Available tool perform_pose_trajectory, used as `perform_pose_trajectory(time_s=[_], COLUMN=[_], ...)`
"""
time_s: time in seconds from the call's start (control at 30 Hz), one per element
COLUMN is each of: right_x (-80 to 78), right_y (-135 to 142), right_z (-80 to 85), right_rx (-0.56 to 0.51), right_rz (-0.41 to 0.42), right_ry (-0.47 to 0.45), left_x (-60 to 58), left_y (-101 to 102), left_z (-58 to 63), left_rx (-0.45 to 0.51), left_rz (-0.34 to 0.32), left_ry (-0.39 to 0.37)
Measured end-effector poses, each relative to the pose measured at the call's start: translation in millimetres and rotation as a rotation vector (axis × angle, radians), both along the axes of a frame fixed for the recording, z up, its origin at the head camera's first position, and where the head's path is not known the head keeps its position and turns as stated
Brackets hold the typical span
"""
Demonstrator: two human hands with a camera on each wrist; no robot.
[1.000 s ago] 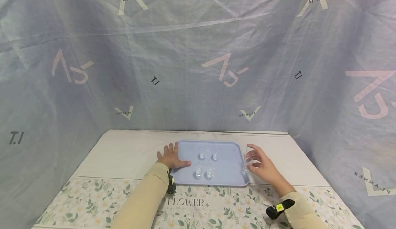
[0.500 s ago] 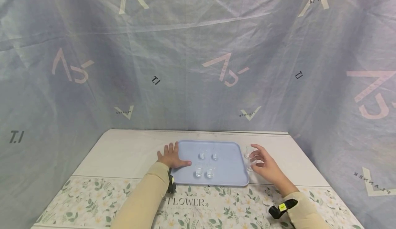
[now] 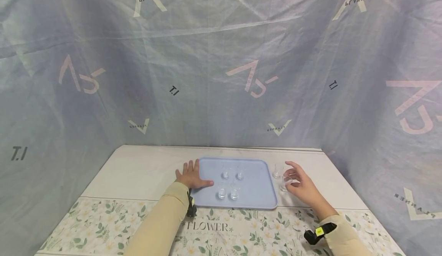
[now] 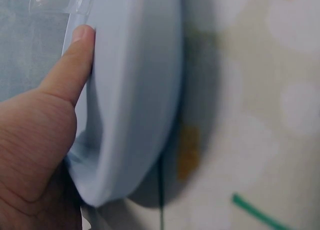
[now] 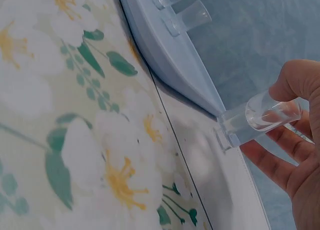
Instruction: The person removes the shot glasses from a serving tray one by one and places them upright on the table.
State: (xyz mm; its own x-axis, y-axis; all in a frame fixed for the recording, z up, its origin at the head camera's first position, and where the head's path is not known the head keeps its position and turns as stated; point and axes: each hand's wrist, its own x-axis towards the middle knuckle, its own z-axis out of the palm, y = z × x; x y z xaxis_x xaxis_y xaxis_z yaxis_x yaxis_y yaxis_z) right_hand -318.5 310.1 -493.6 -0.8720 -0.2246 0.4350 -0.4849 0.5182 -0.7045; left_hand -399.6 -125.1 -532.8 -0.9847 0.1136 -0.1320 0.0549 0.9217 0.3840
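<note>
A light blue tray (image 3: 253,179) lies on the table, and several small clear shot glasses stand on it in two rows, one of the front ones a shot glass (image 3: 234,193). My left hand (image 3: 189,177) rests spread over the tray's left rim, thumb inside. In the left wrist view the thumb (image 4: 72,59) lies along the inner wall. Right of the tray, my right hand (image 3: 300,185) holds another shot glass (image 5: 250,120) between thumb and fingers, its base close over the white tabletop. Just behind it stands a further shot glass (image 3: 277,170), beside the tray's right rim.
A floral cloth (image 3: 121,225) with the word FLOWER covers the front of the table. White tabletop (image 3: 145,171) runs behind it. Grey printed curtains (image 3: 207,75) hang at the back and both sides.
My right hand has moved right with its shot glass, away from the tray's rim. The shot glass behind it now shows apart from the fingers. My left hand has stayed put.
</note>
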Motion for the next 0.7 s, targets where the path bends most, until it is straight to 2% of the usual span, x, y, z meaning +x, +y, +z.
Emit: perform_pose_trajectory(time_s=[0.2,0.43,0.7], right_x=[0.5,-1.1,-9.7], right_y=[6,12,17], right_z=[-0.7,-1.3,-0.7], right_rx=[0.012,0.006,0.02], right_rz=[-0.034,-0.062,-0.108], right_ry=[-0.033,-0.033,-0.044], left_x=[1.2,10.6,20.8], left_y=[1,3,6], left_z=[4.1,17.0,33.1], left_rx=[-0.006,-0.012,-0.014], left_rz=[0.003,0.003,0.002], left_ry=[-0.021,-0.032,-0.035])
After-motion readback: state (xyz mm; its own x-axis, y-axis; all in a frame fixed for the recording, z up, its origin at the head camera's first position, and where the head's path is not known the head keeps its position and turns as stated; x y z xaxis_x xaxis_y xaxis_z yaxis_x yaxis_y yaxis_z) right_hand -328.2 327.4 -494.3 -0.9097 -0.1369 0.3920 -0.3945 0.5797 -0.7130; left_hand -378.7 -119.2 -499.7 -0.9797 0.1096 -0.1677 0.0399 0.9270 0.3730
